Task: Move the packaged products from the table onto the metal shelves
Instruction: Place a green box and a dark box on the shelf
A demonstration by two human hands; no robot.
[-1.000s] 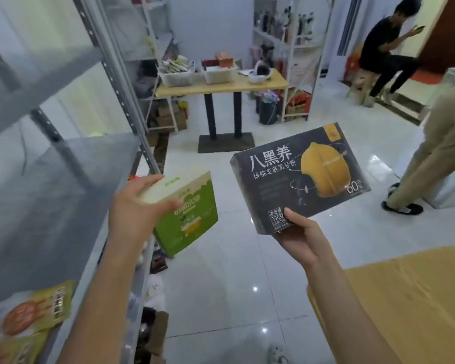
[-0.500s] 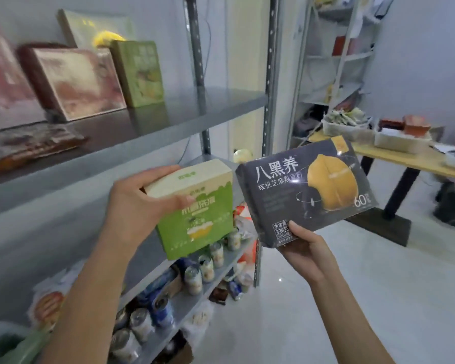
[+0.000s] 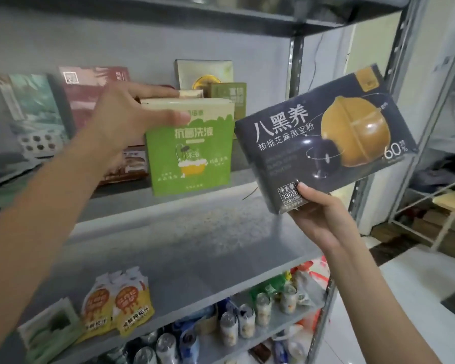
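Shelving step: my left hand [image 3: 126, 119] clamps green box [image 3: 192, 156] over metal shelf [image 3: 181, 232], right hand [image 3: 323, 219] pinches dark box [image 3: 326, 137] corner; next I'd lower green flat.

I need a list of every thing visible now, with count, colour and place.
green box: one, green and cream, in the left hand, before the standing boxes
dark box: one, dark grey and yellow, in the right hand
metal shelves: one rack, grey, across the view
standing boxes: about five, pink, teal, gold, olive, back of upper shelf
pouches: two, orange and yellow, next shelf down, left
cans: many, silvery, lowest visible shelf
wooden table: one, pale wood, right edge
left hand: one, grips the green box's top
right hand: one, holds the dark box's lower corner
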